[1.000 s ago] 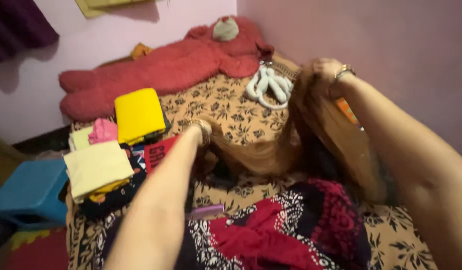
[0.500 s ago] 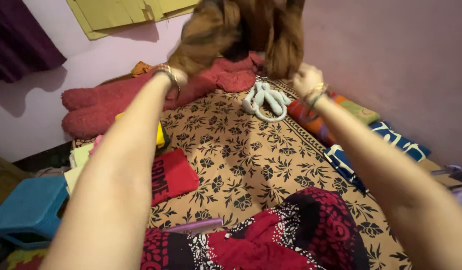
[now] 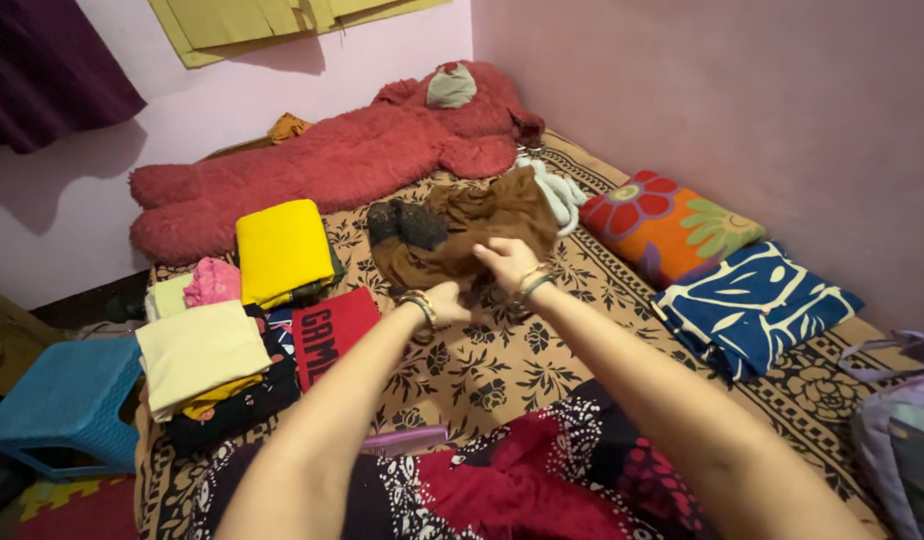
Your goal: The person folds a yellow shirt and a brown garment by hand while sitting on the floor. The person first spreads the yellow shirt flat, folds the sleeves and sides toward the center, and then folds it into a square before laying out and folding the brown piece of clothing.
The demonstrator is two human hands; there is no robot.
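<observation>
A tan bedspread printed with black flowers (image 3: pixel 502 350) covers the bed, its weave flat and smooth. Along the far wall lies a long shaggy red plush toy (image 3: pixel 322 165). To the left stands a stack of folded clothes (image 3: pixel 217 345), a square yellow fabric bundle (image 3: pixel 280 250) beside it. Mid-bed sits a crumpled brown cloth with a dark patch (image 3: pixel 462 235), soft and bunched, lying just ahead of both hands. The right hand (image 3: pixel 507 265) pinches its near edge from above, fingers curled into the folds; the left hand (image 3: pixel 444 302) grips the hem lower down, fingers closed on it.
</observation>
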